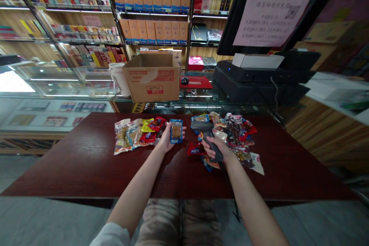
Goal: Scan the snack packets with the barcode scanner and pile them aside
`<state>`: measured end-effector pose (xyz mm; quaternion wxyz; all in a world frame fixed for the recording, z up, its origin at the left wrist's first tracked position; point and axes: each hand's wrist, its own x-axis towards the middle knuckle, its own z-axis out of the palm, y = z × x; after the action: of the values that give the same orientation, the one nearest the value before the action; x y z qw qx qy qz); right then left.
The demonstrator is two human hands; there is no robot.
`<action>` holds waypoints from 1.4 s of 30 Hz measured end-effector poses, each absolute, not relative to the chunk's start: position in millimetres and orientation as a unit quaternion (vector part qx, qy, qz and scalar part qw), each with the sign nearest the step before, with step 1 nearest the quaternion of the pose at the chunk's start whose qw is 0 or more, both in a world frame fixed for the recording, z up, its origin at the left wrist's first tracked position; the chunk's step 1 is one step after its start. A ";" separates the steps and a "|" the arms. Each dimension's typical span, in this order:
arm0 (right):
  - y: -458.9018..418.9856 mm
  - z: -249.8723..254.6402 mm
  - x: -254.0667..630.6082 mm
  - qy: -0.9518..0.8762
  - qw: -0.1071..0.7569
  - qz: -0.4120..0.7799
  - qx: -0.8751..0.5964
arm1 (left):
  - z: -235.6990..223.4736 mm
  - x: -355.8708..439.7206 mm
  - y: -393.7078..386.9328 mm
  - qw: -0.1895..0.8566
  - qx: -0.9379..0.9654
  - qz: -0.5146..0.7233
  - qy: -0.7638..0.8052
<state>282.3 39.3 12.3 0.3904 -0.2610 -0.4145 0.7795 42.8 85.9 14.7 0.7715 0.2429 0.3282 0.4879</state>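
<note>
My left hand (168,136) grips a small blue-edged snack packet (176,131) with a clear window showing brown food. In my right hand (215,148) is a dark barcode scanner (210,138), held by its handle, its head turned toward the packet. A cable hangs from the scanner past the table edge. Left of my left hand lies a pile of snack packets (132,134), clear, red and yellow. Beneath and to the right of the scanner spreads another pile of packets (236,132), partly hidden by my right hand.
Both piles rest on a dark red wooden table (86,161). Behind it, a cardboard box (155,80) stands on a glass counter beside white cups (119,78). A black monitor (230,27) with a paper sign (268,17) is at right. Stocked shelves (152,13) line the back.
</note>
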 end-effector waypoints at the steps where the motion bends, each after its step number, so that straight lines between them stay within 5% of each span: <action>1: 38.4 12.7 282.2 -0.413 0.392 0.778 -0.264 | 14.5 43.7 85.7 0.771 0.244 0.485 0.332; 30: 28.3 20.9 275.1 -0.414 0.405 0.767 -0.276 | 3.4 50.3 82.1 0.715 0.388 0.456 0.361; 33: 29.4 23.0 276.8 -0.403 0.419 0.770 -0.265 | 9.0 44.0 79.9 0.546 0.530 0.484 0.432; 38: 31.8 22.4 281.6 -0.396 0.440 0.764 -0.256 | 34.3 20.1 68.9 0.052 0.659 0.434 0.612; 42: 31.4 22.1 285.9 -0.400 0.454 0.755 -0.254 | 44.8 -1.3 67.0 -0.081 0.582 0.318 0.744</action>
<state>285.9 31.4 22.1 0.4537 -0.2541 -0.3996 0.7549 -1.3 67.0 44.8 -0.0806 0.5817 0.7443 0.3179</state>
